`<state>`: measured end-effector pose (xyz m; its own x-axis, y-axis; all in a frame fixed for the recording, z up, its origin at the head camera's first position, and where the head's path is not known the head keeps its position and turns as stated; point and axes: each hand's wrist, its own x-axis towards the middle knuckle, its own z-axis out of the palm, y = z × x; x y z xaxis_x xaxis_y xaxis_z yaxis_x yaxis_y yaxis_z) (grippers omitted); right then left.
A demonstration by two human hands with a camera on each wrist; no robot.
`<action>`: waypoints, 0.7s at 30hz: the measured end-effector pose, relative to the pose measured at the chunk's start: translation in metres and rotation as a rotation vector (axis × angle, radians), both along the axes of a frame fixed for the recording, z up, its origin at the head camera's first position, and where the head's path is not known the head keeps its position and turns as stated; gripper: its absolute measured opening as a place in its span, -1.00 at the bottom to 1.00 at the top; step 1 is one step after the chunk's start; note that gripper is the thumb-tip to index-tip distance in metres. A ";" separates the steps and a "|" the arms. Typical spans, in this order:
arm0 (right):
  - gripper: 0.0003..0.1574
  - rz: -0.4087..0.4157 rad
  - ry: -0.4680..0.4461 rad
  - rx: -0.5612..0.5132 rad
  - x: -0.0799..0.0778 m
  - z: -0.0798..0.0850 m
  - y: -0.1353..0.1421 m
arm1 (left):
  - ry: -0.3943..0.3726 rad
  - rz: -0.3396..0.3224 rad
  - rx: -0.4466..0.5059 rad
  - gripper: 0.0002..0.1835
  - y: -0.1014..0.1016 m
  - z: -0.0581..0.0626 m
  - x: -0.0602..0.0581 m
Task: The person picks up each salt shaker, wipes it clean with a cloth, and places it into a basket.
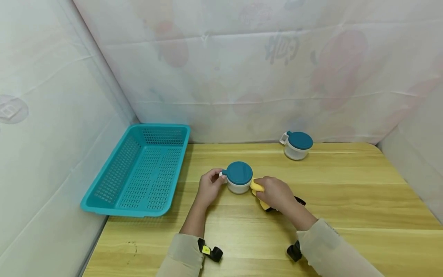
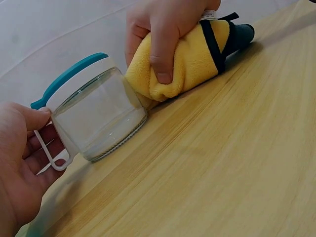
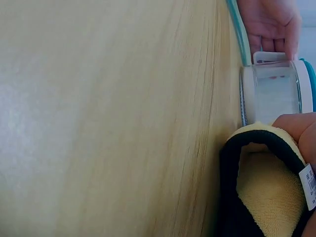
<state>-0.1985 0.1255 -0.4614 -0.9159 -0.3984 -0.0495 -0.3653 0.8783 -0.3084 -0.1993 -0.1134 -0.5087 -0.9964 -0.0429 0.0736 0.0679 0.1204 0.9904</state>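
Observation:
A clear glass jar (image 2: 101, 116) with a white collar, white handle and teal lid (image 1: 239, 172) stands upright on the table. My left hand (image 1: 209, 187) grips its handle (image 2: 49, 155), thumb near the lid's tab and fingers curled behind. On the jar's other side my right hand (image 1: 275, 192) holds a bunched yellow cloth with black edging (image 2: 185, 61), thumb pressed into it. The cloth's front end meets the jar's side. In the right wrist view the cloth (image 3: 269, 192) hangs in a loose fold, with a white tag on its edge.
A second teal-lidded jar (image 1: 298, 146) stands at the back of the wooden table (image 1: 346, 192), its handle toward the left. To the left lies a teal plastic basket (image 1: 178, 169) with slotted walls. White printed sheeting (image 1: 235, 77) hangs behind the table.

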 end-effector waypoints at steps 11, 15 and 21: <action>-0.51 0.042 0.046 -0.004 0.007 0.005 0.003 | -0.009 -0.042 0.005 -0.78 0.000 0.034 0.016; -0.51 0.034 0.051 -0.027 0.009 0.014 0.006 | 0.000 -0.042 0.015 -0.78 0.001 0.033 0.016; -0.52 0.064 0.084 -0.033 0.010 0.023 0.005 | -0.004 -0.046 0.015 -0.77 0.000 0.032 0.013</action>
<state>-0.1882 0.1309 -0.4383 -0.8890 -0.4560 0.0409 -0.4460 0.8423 -0.3026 -0.1859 -0.1130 -0.4770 -0.9976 0.0018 0.0690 0.0689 0.1026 0.9923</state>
